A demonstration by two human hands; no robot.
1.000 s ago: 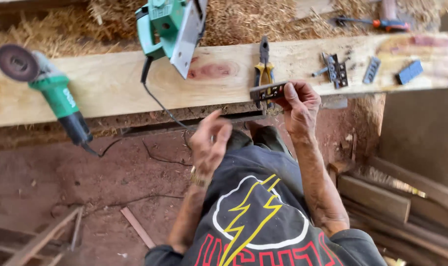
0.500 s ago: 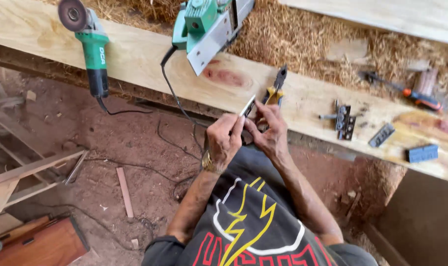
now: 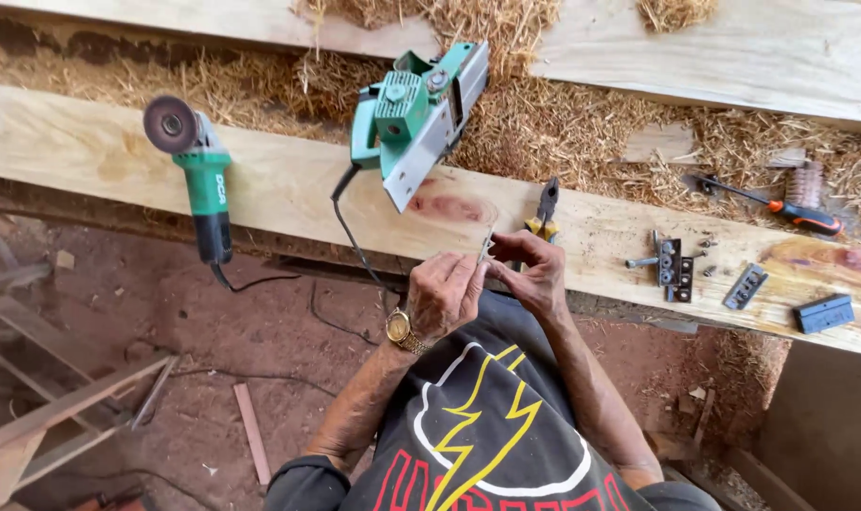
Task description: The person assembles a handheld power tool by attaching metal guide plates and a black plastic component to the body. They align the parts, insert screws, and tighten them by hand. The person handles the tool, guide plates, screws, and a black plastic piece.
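Together, left hand and right hand fingers pinch a thin metal blade.

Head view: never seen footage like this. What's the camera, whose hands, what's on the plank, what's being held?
The camera sits on a person's head and looks down, so the shirt at the bottom and both arms are the wearer's own. No machine does the work, only two bare hands. The left hand, with a gold wristwatch, and the right hand meet at the plank's near edge and pinch a thin metal strip between their fingers; what the strip is I cannot tell. On the plank lie a green angle grinder, a green electric planer tipped on its side, pliers and small metal parts. An orange-handled screwdriver lies in the shavings beyond.
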